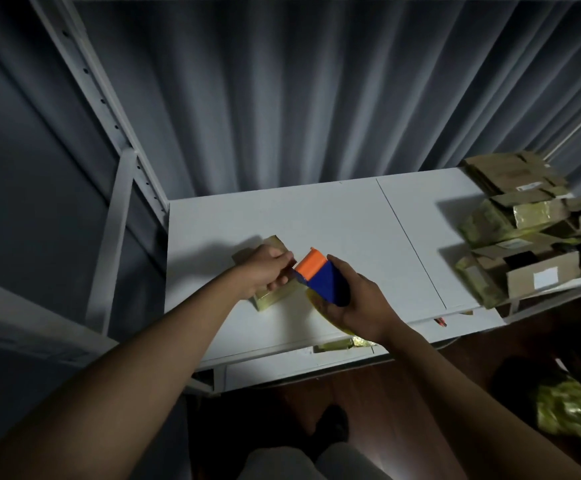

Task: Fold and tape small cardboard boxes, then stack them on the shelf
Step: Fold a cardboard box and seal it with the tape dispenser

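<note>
The small box (271, 293) lies on the white shelf board (351, 220), pinned under the left hand (265, 270), whose curled fingers grip its top. Just to that grip's right, the right hand (355, 299) is wrapped around the tape dispenser (320, 277), its orange nose pointing left toward the box and nearly touching the left fingers. The box's long axis seems to run away from the person, so I judge the tape must be drawn along it.
</note>
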